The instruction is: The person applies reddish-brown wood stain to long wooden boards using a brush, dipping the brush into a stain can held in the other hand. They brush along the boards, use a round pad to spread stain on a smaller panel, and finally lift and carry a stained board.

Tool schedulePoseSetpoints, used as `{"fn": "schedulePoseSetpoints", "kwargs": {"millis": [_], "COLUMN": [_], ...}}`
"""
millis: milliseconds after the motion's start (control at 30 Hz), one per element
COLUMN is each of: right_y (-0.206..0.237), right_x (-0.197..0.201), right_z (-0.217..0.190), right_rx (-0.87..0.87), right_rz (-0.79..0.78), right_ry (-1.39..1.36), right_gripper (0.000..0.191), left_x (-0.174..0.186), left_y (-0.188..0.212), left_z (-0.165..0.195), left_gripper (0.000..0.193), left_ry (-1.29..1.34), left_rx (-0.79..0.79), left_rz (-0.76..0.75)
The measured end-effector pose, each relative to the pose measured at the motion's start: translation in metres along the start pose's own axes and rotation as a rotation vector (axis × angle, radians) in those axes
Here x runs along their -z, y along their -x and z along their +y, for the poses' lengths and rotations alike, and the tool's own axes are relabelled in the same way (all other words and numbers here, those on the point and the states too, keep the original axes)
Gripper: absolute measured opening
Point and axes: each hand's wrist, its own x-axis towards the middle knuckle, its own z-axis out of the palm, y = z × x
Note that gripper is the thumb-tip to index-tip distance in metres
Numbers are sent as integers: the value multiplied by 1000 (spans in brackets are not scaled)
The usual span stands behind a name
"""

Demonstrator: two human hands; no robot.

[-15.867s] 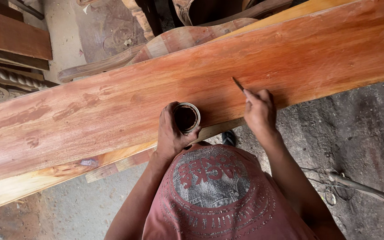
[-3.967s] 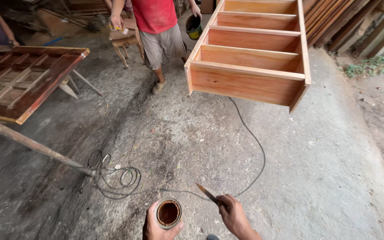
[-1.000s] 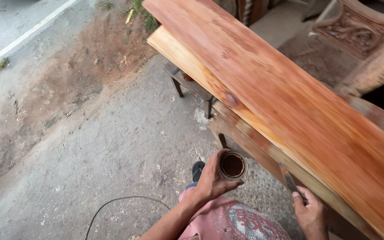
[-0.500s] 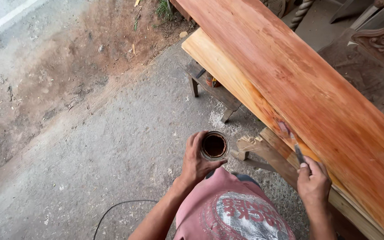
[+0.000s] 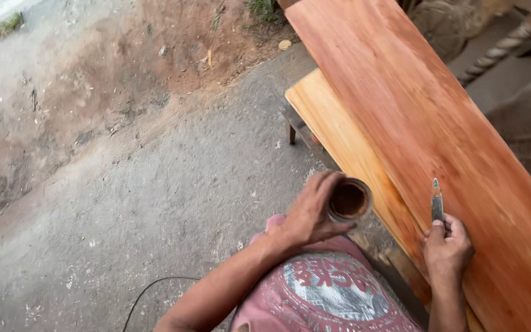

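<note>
My left hand (image 5: 312, 213) grips a small round tin (image 5: 349, 200) with dark brown filler inside, held in front of my chest beside the plank's near edge. My right hand (image 5: 447, 247) holds a narrow putty knife (image 5: 437, 200), its blade pointing away from me and lying on a long reddish wooden plank (image 5: 437, 123). That plank runs diagonally from the top centre to the lower right. A paler plank (image 5: 339, 135) lies under it and sticks out on the near side.
Rough concrete floor (image 5: 155, 203) and a patch of bare dirt (image 5: 124, 80) spread to the left. A black cable (image 5: 149, 289) curls on the floor near my left arm. A twisted carved wooden post (image 5: 499, 52) lies beyond the plank at the upper right.
My view has swung further over the plank. My right hand has brought the putty knife from the plank's edge onto its top face. The tin stays in my left hand.
</note>
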Motion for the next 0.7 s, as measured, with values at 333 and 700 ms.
{"fn": "schedulePoseSetpoints", "kwargs": {"millis": [333, 700], "right_y": [-73, -22], "right_x": [-103, -269], "right_z": [-73, -145], "right_rx": [405, 479], "right_rz": [-131, -27], "right_ry": [373, 669], "right_gripper": [15, 9], "left_x": [93, 272], "left_y": [11, 53], "left_z": [-128, -337], "left_gripper": [90, 94], "left_ry": [34, 82], "left_rx": [189, 589], "left_rz": [158, 131]}}
